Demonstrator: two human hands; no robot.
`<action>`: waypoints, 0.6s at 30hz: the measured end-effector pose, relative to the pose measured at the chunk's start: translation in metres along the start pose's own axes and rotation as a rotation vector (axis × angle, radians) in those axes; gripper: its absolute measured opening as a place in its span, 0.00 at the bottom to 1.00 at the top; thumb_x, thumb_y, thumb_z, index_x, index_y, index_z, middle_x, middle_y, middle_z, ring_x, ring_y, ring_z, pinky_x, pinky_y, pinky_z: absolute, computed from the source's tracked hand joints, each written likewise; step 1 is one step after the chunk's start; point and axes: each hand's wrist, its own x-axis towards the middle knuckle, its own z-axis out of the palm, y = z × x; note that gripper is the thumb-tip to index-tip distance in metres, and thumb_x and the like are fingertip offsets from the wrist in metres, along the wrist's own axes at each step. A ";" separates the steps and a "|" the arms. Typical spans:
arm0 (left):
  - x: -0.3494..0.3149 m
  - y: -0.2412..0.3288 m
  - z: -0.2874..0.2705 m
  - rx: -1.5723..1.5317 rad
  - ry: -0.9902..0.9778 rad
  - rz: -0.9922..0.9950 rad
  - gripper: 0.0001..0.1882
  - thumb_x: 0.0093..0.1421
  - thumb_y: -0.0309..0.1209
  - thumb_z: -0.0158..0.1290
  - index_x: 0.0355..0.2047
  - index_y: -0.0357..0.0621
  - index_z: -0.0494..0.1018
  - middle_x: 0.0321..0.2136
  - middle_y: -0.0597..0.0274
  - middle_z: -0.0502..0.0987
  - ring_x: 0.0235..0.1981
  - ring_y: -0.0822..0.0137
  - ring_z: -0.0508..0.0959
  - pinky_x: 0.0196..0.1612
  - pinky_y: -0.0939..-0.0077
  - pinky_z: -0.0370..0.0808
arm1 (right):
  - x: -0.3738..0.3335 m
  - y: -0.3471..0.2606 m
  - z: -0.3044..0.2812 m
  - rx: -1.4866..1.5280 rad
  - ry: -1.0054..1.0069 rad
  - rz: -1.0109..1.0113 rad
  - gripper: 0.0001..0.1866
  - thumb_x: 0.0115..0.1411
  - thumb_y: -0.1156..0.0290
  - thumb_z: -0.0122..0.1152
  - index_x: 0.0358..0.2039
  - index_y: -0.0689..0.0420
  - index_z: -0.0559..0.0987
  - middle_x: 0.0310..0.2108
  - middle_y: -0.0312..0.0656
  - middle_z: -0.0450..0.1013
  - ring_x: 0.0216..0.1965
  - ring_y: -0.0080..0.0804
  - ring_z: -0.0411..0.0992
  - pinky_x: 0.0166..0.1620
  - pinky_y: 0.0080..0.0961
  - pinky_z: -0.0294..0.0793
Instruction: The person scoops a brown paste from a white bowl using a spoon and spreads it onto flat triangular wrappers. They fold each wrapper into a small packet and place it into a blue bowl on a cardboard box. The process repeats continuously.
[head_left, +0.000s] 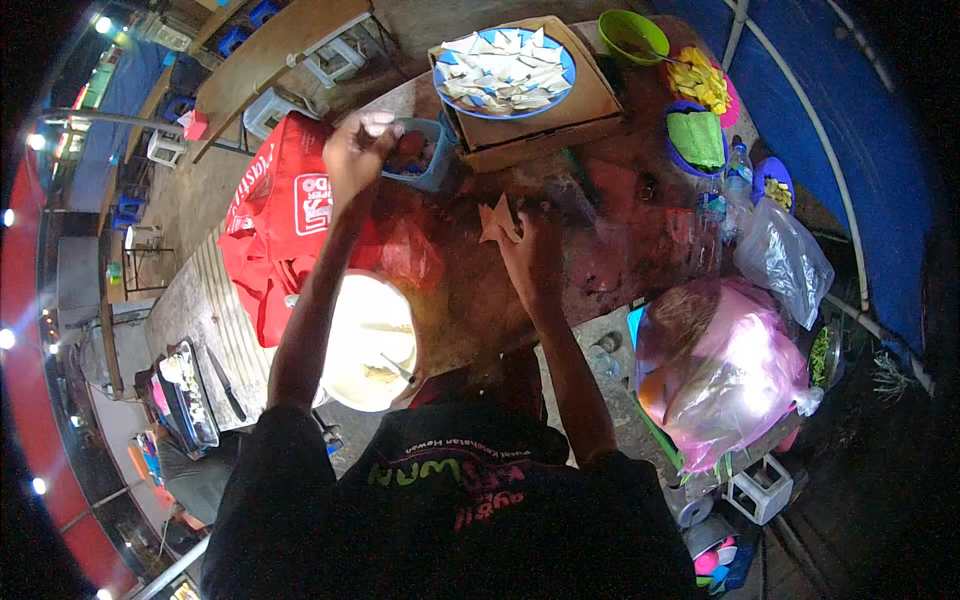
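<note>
Head view, surface: you're standing at a dim, brownish counter.
Room: lamps glow down the left, a blue sheet rises on your right.
Right grip: pinching one folded pale piece, there over the counter's middle.
Left grip: raised beside one blue tub, fingers bent; whether it holds anything, I cannot tell.
Plate: one, blue-rimmed, atop one cardboard box, heaped with folded white pieces, too overlapped to count.
Bowls: one white with one spoon by your left forearm, one green far off.
Bottles: two, clear, over to your right.
</note>
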 end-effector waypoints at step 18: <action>-0.239 -0.020 -0.136 -0.480 -0.155 -0.458 0.06 0.64 0.25 0.51 0.39 0.36 0.74 0.27 0.63 0.77 0.29 0.73 0.76 0.36 0.78 0.73 | 0.017 -0.011 0.018 -0.028 -0.241 0.302 0.22 0.45 0.59 0.72 0.34 0.62 0.79 0.37 0.54 0.76 0.38 0.52 0.76 0.38 0.41 0.74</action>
